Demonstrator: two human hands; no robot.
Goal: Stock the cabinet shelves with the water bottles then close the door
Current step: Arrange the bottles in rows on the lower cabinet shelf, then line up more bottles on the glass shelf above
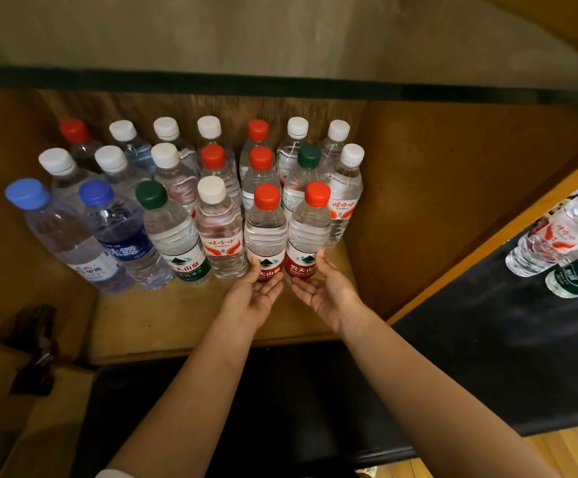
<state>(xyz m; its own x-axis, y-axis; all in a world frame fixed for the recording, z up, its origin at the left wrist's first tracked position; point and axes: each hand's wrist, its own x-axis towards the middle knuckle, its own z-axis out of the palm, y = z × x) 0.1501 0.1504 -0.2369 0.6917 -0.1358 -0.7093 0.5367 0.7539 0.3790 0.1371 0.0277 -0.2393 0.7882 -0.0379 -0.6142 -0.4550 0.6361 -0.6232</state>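
Several water bottles with red, white, green and blue caps stand upright in rows on the wooden cabinet shelf (149, 326). At the front right of the rows stand two red-capped, red-labelled bottles, the left one (266, 232) and the right one (310, 232). My left hand (254, 298) is just below the left bottle, fingers relaxed, thumb touching its label. My right hand (325, 291) lies palm-up below the right bottle, thumb against its base. Neither hand grips a bottle.
More bottles (556, 243) lie on a black surface (487, 339) at the right, outside the cabinet's side wall (418, 201). A glass shelf edge (280, 84) runs above the rows. A dark hinge (39, 343) sits at the lower left. Bare shelf shows right of the rows.
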